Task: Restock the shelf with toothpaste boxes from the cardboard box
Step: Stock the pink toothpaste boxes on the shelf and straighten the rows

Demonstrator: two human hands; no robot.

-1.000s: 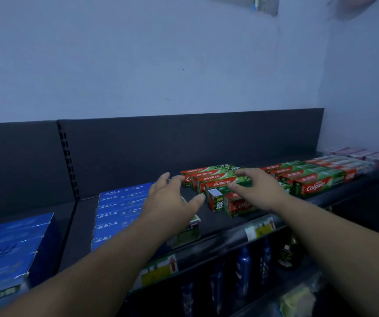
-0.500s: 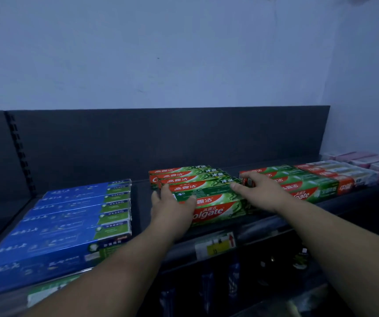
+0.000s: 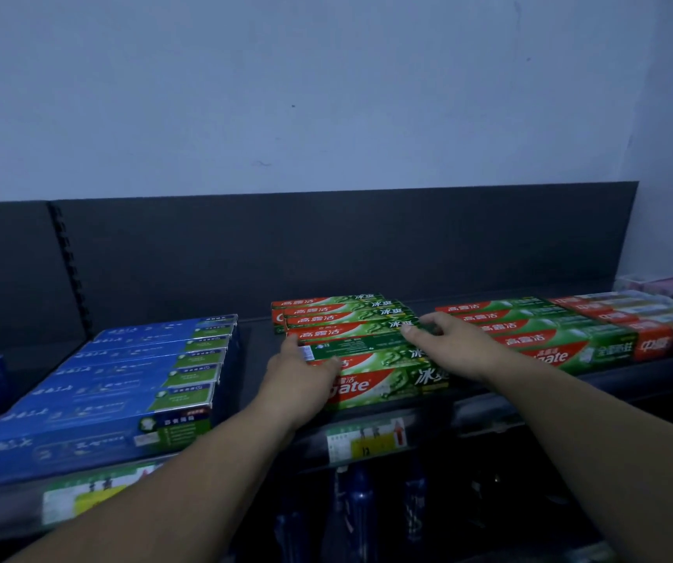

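On the dark shelf (image 3: 255,359), left grip (image 3: 298,373) presses flat on green toothpaste boxes (image 3: 371,359) while right grip (image 3: 448,343) pinches their end.

You are facing a pale bluish painted wall (image 3: 326,95). Low down, a white-and-yellow paper price tag (image 3: 367,440) is hanging above dark blue plastic bottles (image 3: 361,505), and a second such tag (image 3: 95,495) is showing further left.
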